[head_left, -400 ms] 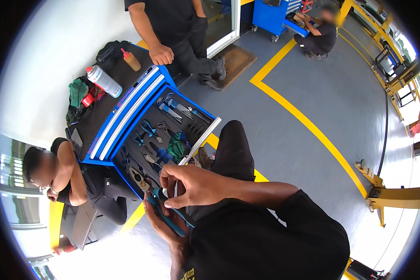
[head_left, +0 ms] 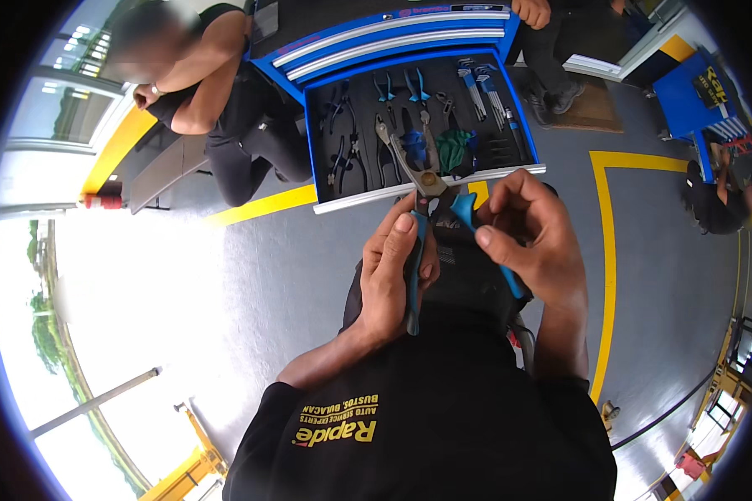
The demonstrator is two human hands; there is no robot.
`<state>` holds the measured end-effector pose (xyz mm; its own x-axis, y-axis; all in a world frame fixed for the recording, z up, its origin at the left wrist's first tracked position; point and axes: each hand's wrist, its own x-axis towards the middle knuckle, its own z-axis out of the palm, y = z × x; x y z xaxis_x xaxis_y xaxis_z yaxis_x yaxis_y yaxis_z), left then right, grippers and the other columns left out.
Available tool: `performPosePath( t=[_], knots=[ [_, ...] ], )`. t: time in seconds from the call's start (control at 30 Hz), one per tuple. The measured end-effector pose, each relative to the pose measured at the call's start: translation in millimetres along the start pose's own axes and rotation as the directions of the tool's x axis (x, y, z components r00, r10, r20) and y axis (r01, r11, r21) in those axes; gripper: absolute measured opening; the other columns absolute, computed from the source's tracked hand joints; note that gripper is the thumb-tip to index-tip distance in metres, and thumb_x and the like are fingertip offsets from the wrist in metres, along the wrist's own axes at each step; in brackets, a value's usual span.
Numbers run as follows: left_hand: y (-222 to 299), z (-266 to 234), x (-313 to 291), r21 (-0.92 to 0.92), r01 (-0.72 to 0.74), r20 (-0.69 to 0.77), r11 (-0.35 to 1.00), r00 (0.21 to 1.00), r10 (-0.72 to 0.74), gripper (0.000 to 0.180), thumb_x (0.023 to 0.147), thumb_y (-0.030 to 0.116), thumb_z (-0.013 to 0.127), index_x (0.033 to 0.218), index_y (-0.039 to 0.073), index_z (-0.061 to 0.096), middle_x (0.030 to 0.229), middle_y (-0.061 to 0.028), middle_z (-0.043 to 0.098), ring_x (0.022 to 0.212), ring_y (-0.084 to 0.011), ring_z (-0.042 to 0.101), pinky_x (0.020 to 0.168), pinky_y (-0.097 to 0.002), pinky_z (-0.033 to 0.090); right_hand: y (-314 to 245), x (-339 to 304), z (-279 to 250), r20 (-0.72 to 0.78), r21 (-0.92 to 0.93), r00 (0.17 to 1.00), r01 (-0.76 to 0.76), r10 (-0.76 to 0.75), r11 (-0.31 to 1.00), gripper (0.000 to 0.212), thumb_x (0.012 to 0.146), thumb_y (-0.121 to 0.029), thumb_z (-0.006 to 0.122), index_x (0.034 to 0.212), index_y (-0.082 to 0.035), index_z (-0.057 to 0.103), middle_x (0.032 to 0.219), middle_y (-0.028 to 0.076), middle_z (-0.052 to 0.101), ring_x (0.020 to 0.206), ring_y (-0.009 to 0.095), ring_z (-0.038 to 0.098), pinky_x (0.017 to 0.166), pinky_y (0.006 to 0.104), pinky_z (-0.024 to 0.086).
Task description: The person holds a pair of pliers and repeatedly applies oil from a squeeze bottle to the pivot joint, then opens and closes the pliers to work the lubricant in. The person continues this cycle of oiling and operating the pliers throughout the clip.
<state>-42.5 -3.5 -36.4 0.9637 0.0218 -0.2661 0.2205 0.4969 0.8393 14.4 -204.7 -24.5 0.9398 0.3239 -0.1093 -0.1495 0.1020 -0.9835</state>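
A pair of pliers with blue-and-black handles [head_left: 429, 178] is held in front of my chest, its handles spread and its metal jaws pointing away over the drawer edge. My left hand [head_left: 383, 280] is closed around the left handle, thumb lying along it. On the other handle, my right hand [head_left: 543, 238] has its thumb and bent fingers closed; part of that grip is hidden. Just beyond is an open tool drawer [head_left: 342, 203] with dark foam. It holds several pliers, a set of hex keys [head_left: 495, 98] and a crumpled green cloth [head_left: 454, 152].
The blue tool cabinet [head_left: 288, 83] stands ahead. A person with folded arms [head_left: 200, 92] sits left of the drawer; another person's hand [head_left: 532, 12] rests on the cabinet top. Farther right, a person [head_left: 714, 200] crouches by another blue cabinet [head_left: 685, 96]. Yellow lines [head_left: 607, 250] mark the grey floor.
My view has swung left, so the drawer is now straight ahead. The pliers have come up with jaws pointing away, handles spread wider. My right hand has shifted to the right handle.
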Motion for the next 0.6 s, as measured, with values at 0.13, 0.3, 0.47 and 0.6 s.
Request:
performPosePath(
  t=[0.13,0.3,0.47,0.6],
  knots=[
    [-4.1,-4.1,11.0,0.04,-0.03,0.006,0.999,1.0,0.03,0.062,0.113,0.046,0.05,0.153,-0.001,0.051,0.071,0.0027,0.047,0.061,-0.0047,0.043,0.055,-0.0219,0.036,5.3,8.8,16.3,0.024,0.03,0.999,-0.026,0.026,0.999,0.028,0.093,-0.009,0.083,0.104,-0.007,0.057,0.089,-0.005,0.06,0.077,-0.001,0.057,0.07,0.0175,0.045],
    [3.1,-6.8,9.9,0.053,0.014,-0.053,0.999,0.999,-0.011,0.055,0.114,0.04,0.053,0.153,0.0,0.054,0.081,0.0043,0.054,0.07,-0.0048,0.051,0.063,-0.0221,0.04,13.8,7.7,38.5,0.04,0.1,0.999,-0.025,0.021,0.995,0.032,0.091,-0.011,0.085,0.105,-0.006,0.056,0.096,0.0,0.067,0.082,0.003,0.065,0.076,0.0207,0.051],
    [-2.7,-12.2,10.1,0.032,-0.038,-0.014,0.999,0.999,0.038,0.055,0.114,0.039,0.053,0.153,0.001,0.053,0.079,0.0032,0.053,0.069,-0.0054,0.05,0.063,-0.023,0.04,5.8,5.9,41.9,0.048,0.05,0.999,0.021,-0.024,0.999,0.034,0.09,-0.008,0.085,0.107,-0.006,0.056,0.095,0.002,0.069,0.086,0.006,0.068,0.08,0.0223,0.054],
    [-2.3,-13.9,10.4,-0.022,-0.035,0.068,0.999,0.997,0.037,0.062,0.112,0.046,0.051,0.151,-0.002,0.052,0.073,0.0009,0.049,0.06,-0.0053,0.043,0.055,-0.0225,0.037,-9.4,5.2,20.3,-0.017,-0.044,1.0,0.015,-0.016,0.999,0.03,0.091,-0.008,0.084,0.107,-0.006,0.059,0.093,0.002,0.069,0.085,0.006,0.068,0.078,0.022,0.054]
  ],
)
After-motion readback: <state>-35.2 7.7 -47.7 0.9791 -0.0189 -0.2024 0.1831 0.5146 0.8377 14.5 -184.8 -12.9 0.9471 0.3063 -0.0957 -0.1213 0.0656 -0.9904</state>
